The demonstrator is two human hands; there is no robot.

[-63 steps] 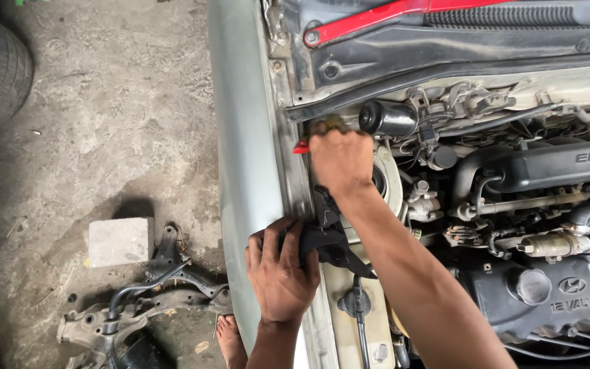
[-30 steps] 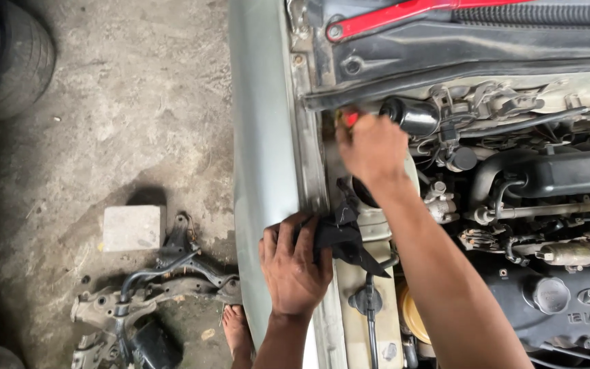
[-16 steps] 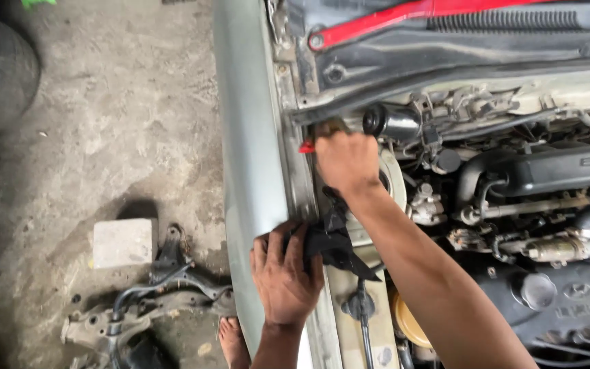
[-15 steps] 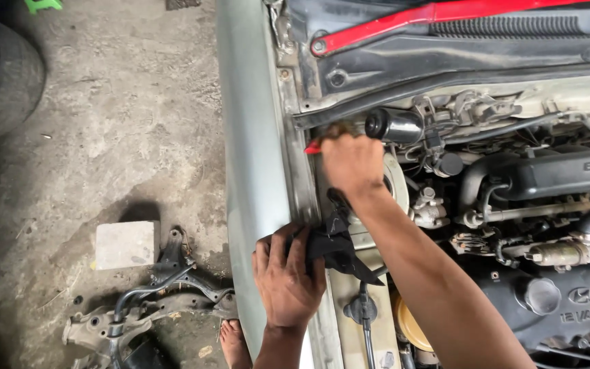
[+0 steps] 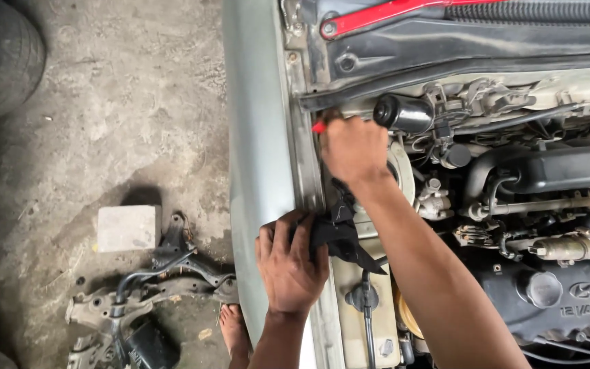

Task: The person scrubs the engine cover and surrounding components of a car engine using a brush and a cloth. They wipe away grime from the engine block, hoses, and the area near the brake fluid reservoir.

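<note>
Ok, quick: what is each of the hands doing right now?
Left hand: fingers curled on a black plastic piece at the fender edge.
Right hand: closed on a red-handled tool.

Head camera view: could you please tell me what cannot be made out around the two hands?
- Red-handled tool: only its tip shows; the right hand covers the rest.
- Black plastic piece: partly under the left hand; its shape is unclear.
- Right fingers: hidden behind the hand.
- Grey metal suspension part: cut by the bottom edge.
</note>
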